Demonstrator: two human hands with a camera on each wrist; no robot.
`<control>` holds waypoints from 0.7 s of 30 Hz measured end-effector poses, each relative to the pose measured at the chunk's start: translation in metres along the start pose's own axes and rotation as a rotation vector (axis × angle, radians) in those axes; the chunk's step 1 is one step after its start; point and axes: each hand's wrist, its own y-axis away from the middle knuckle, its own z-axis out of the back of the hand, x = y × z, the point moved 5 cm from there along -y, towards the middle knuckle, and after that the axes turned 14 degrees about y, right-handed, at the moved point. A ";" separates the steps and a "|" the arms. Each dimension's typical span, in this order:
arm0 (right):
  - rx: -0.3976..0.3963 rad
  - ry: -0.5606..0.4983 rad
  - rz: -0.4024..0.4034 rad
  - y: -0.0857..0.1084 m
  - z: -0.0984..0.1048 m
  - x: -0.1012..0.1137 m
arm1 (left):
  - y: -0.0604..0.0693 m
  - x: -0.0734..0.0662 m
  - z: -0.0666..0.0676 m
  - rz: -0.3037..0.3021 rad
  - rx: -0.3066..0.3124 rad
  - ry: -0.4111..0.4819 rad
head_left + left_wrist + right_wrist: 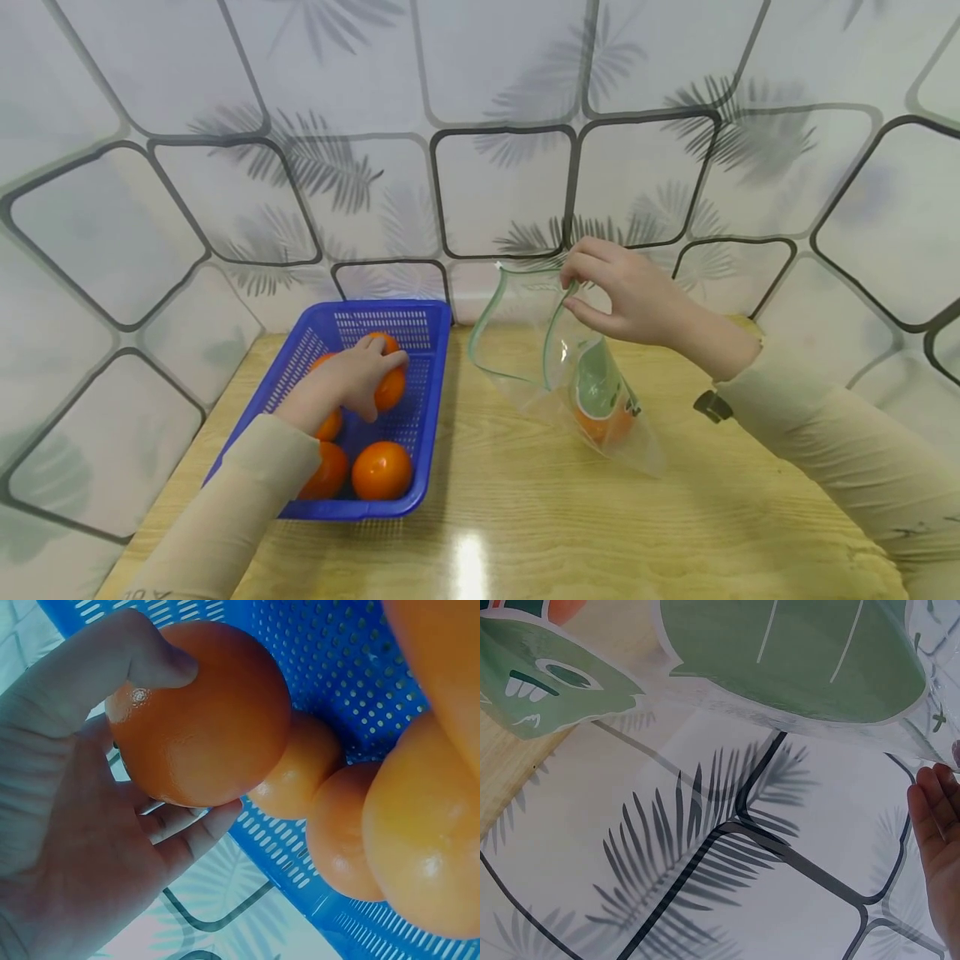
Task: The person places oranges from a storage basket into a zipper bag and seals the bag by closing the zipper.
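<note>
In the blue basket (pixel 437 400), my left hand (pixel 347 377) grips an orange (pixel 206 712), thumb on one side and fingers round the other. Several more oranges (pixel 382 471) lie in the basket around it. To the right, my right hand (pixel 626 292) pinches the green-edged rim of a clear zip bag (pixel 517 367) between thumb and fingers. The bag's mouth gapes toward the left. A green print covers part of its side, and something orange shows low in the bag behind it. Close up, the right wrist view shows the printed side and the fingers (pixel 937 817) at the bag's edge.
A wooden table (pixel 480 508) carries the basket and the bag. Behind and on both sides stands a pale wall (pixel 502 192) patterned with dark outlines and leaves. The basket's near rim lies toward the table's left front.
</note>
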 end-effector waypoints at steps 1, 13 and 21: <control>0.001 0.001 0.000 0.000 0.000 0.000 | 0.000 0.000 0.001 -0.003 -0.005 -0.002; 0.007 0.008 -0.002 -0.002 0.000 0.000 | 0.010 -0.006 0.018 -0.073 -0.094 -0.031; 0.016 0.009 -0.001 -0.002 0.000 0.000 | 0.018 -0.021 0.037 -0.190 -0.223 -0.004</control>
